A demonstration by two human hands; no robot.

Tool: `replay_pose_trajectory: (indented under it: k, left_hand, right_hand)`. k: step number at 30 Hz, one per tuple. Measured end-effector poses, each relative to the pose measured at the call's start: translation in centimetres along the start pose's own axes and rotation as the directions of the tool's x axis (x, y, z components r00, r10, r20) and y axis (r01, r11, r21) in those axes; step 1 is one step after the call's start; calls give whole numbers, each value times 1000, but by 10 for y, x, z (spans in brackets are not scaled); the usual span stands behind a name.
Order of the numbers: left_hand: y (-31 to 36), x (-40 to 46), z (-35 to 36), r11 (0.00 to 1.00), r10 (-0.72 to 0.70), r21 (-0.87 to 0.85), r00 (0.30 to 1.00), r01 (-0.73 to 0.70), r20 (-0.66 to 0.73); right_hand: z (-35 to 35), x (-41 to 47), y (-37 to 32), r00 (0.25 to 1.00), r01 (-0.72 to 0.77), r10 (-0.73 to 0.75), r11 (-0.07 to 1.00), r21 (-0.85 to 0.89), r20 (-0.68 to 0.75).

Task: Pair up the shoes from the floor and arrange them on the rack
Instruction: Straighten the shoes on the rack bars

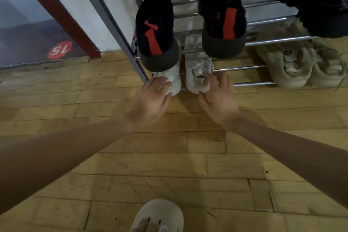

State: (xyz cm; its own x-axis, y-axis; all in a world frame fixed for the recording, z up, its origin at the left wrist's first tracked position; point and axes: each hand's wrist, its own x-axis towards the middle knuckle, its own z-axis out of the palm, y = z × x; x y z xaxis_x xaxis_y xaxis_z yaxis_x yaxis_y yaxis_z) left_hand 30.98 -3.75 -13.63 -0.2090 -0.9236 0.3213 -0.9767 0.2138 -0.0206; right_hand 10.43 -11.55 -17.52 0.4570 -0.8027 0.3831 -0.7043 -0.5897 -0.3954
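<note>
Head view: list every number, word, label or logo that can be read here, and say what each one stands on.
"15": white digits, upside down from this view, on the red round sticker on the floor behind the glass panel at left.
Small dark tag on the right white sneaker: too small to read.
Dark round logo on the beige shoe: too blurred to read.
Mark on the slipper: unreadable.

This looks like an entryway or changing area of a hall or gym: a worn wooden strip floor [169, 165], a metal shoe rack [263, 40] against a white wall [79, 5] beyond the fingers, and a red round sticker numbered 15 [59, 50] on a glass panel.
</note>
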Motion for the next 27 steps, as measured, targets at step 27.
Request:
replay_pose_trajectory:
  k: [27]
  left_hand:
    - [-8,44,-68,992,-72,-114,969,46,-234]
  right_hand:
    - [-80,63,-21,951,-161,210,963,218,-228]
